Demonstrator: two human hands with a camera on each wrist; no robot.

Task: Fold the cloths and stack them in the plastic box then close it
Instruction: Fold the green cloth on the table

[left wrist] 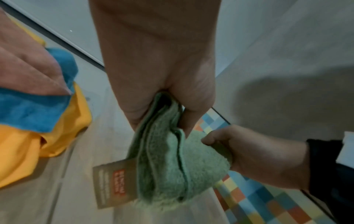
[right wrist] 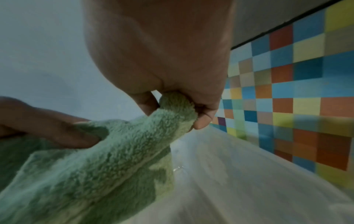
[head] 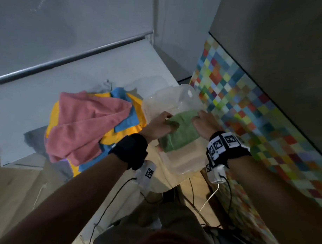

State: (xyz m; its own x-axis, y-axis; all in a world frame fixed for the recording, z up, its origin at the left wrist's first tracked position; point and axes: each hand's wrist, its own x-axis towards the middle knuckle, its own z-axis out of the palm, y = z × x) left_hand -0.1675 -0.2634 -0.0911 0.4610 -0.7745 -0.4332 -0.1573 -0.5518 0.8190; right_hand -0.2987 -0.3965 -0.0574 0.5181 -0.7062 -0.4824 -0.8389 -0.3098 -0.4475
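Observation:
A folded green cloth (head: 181, 130) hangs over the open clear plastic box (head: 184, 164), held by both hands. My left hand (head: 163, 123) pinches its left edge; in the left wrist view the folded layers of the green cloth (left wrist: 168, 163) hang from that hand (left wrist: 168, 109), with a brown paper tag (left wrist: 113, 181) on them. My right hand (head: 202, 121) grips the right edge, and the right wrist view shows its fingers (right wrist: 203, 119) curled round a fold of the green cloth (right wrist: 118, 151) above the box (right wrist: 229, 181). A pile of pink (head: 87, 123), blue (head: 127, 119) and orange cloths (head: 110, 136) lies to the left.
The box stands at the right end of a pale table (head: 48, 92), against a wall of coloured checks (head: 248, 114). A grey cloth (head: 35, 139) peeks out beneath the pile. Cables (head: 208, 198) hang from my wrists over the floor. What may be the clear lid (head: 154, 81) lies behind the box.

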